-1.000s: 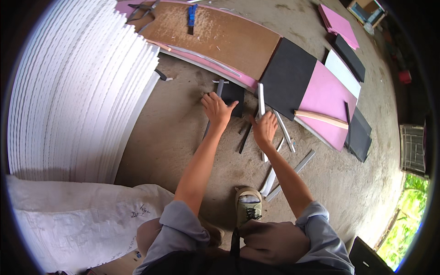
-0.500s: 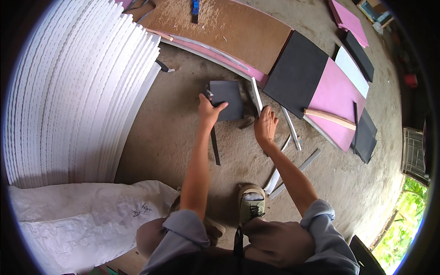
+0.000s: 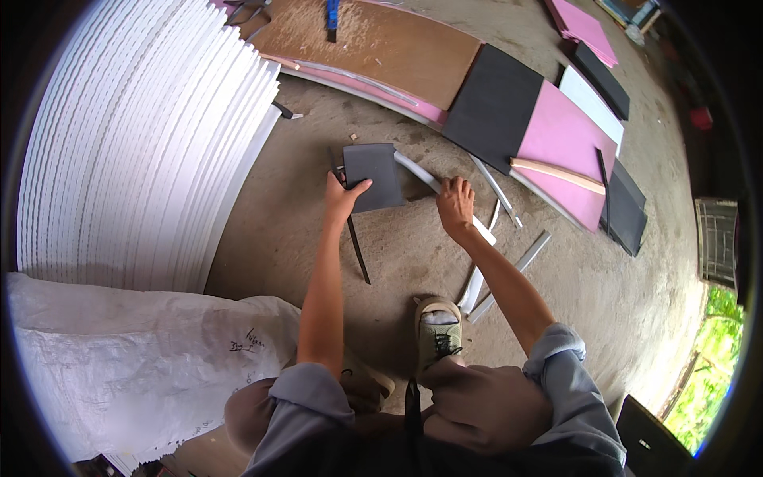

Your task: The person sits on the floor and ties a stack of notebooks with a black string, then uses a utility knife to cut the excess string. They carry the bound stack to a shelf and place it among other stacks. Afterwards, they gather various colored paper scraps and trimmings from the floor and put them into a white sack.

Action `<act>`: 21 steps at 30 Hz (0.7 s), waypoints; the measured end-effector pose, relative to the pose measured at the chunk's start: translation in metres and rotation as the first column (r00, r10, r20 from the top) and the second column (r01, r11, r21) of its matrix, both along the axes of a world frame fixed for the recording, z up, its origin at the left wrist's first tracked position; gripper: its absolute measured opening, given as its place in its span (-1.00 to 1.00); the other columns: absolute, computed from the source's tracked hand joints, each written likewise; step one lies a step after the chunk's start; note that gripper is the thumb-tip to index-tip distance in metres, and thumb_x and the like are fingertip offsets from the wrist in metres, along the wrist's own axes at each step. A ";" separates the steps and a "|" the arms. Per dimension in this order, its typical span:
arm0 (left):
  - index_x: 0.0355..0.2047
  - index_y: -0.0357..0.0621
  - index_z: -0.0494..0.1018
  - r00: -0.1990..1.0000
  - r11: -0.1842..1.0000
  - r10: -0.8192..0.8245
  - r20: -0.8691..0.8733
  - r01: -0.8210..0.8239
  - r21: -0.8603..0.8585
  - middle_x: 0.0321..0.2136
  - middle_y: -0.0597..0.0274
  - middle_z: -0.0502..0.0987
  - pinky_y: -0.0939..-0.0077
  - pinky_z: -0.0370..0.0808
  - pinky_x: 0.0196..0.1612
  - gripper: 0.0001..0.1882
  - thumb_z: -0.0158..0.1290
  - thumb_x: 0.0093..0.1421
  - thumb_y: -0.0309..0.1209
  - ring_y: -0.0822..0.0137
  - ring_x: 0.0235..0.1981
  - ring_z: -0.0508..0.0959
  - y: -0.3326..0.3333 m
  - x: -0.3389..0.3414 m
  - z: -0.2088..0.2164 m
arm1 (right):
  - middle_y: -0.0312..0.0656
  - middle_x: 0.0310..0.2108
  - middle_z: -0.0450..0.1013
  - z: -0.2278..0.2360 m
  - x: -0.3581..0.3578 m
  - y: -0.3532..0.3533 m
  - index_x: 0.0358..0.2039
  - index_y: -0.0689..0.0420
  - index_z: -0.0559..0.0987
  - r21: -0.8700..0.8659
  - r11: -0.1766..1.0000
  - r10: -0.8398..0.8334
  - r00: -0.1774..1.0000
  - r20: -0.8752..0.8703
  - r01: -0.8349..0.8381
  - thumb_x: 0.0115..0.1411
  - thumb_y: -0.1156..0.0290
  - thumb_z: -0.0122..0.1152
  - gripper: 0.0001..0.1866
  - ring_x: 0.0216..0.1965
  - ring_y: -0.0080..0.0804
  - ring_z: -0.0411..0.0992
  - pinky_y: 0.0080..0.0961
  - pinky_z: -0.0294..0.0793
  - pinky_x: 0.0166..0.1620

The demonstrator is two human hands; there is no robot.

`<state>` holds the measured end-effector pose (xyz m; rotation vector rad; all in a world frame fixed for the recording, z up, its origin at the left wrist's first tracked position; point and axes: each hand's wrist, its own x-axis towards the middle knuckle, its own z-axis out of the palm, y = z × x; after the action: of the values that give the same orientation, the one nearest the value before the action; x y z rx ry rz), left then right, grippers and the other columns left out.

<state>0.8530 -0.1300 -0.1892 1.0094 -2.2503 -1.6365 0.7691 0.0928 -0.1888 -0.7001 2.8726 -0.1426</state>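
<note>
A dark grey, nearly square foam sheet [image 3: 373, 175] is gripped at its left edge by my left hand [image 3: 340, 199], thumb lying on top. A thin black strip [image 3: 358, 250] runs down from that same hand towards the floor; whether the fingers hold it too is hard to tell. My right hand [image 3: 455, 208] is closed around a pale white strip [image 3: 415, 168], which curves from the sheet's upper right corner to my fingers. More of a white strip shows beneath my right wrist.
Stacked white corrugated sheets [image 3: 143, 159] fill the left, above a white sack [image 3: 143, 366]. Beyond my hands lie a brown board [image 3: 381, 48] with shavings, a black sheet [image 3: 493, 107] and a pink sheet [image 3: 568, 151] bearing a wooden stick [image 3: 556, 175]. Offcut strips [image 3: 509, 274] lie near my shoe [image 3: 439, 334].
The white strip by my right hand has swung from steep to a slanting curve between the sheet and my fingers. The view has shifted slightly, and my left hand still grips the sheet.
</note>
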 end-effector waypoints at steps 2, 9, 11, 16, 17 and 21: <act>-0.24 -0.27 0.25 1.000 0.999 -0.024 -0.014 0.025 0.029 -0.34 0.12 0.43 0.47 0.38 -0.19 -0.40 0.29 -0.19 -0.22 0.30 -0.30 0.46 0.003 0.001 -0.003 | 0.02 -0.23 0.31 0.007 0.000 0.011 -0.15 0.23 0.30 -0.045 0.994 0.096 0.995 0.017 -0.096 0.05 0.55 -0.04 -0.70 -0.09 -0.09 0.25 -0.25 0.32 -0.12; -0.24 -0.23 0.30 0.985 0.951 -0.152 -0.082 0.169 0.260 -0.33 0.20 0.44 0.51 0.37 -0.20 -0.52 0.23 -0.11 -0.28 0.35 -0.29 0.46 0.044 -0.021 0.028 | 0.03 -0.32 0.34 0.051 -0.007 0.087 -0.20 0.17 0.28 -0.155 0.985 0.101 0.987 0.126 -0.082 0.09 0.43 -0.04 -0.76 -0.31 -0.01 0.40 -0.20 0.44 -0.30; -0.25 -0.22 0.30 0.984 0.942 -0.155 -0.090 0.175 0.286 -0.35 0.22 0.45 0.50 0.38 -0.23 -0.56 0.21 -0.09 -0.31 0.36 -0.32 0.47 0.057 -0.025 0.033 | 0.02 -0.34 0.33 0.072 -0.012 0.109 -0.29 0.21 0.35 -0.146 0.985 0.108 0.985 0.137 -0.088 0.07 0.42 0.01 -0.80 -0.33 0.01 0.40 -0.19 0.44 -0.32; -0.24 -0.20 0.31 0.984 0.916 -0.179 -0.010 0.170 0.363 -0.35 0.25 0.45 0.50 0.36 -0.20 -0.59 0.16 -0.04 -0.29 0.37 -0.30 0.46 0.078 -0.032 0.023 | 0.02 -0.32 0.28 0.079 -0.019 0.150 -0.29 0.27 0.37 -0.038 0.989 0.146 0.979 0.140 -0.142 0.05 0.45 0.04 -0.78 -0.24 -0.01 0.34 -0.22 0.42 -0.23; -0.24 -0.20 0.30 0.985 0.912 -0.167 -0.029 0.166 0.376 -0.34 0.25 0.44 0.51 0.35 -0.19 -0.60 0.15 -0.03 -0.29 0.37 -0.29 0.45 0.082 -0.035 0.020 | 0.02 -0.31 0.27 0.057 -0.018 0.162 -0.27 0.27 0.37 -0.023 0.984 0.175 0.981 0.083 -0.174 0.04 0.46 0.04 -0.77 -0.20 -0.02 0.32 -0.23 0.41 -0.20; -0.22 -0.20 0.30 0.990 0.905 -0.101 -0.095 0.131 0.404 -0.33 0.27 0.43 0.53 0.31 -0.16 -0.61 0.13 -0.02 -0.30 0.39 -0.25 0.43 0.088 -0.043 0.013 | 0.00 -0.22 0.23 0.016 -0.033 0.146 -0.23 0.25 0.37 -0.069 0.997 0.016 0.989 -0.144 -0.026 0.02 0.47 0.06 -0.72 -0.12 -0.08 0.23 -0.27 0.36 -0.13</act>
<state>0.8104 -0.0423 -0.1758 0.8903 -1.9966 -2.2233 0.7365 0.2386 -0.1727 -0.7840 3.0090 -0.1995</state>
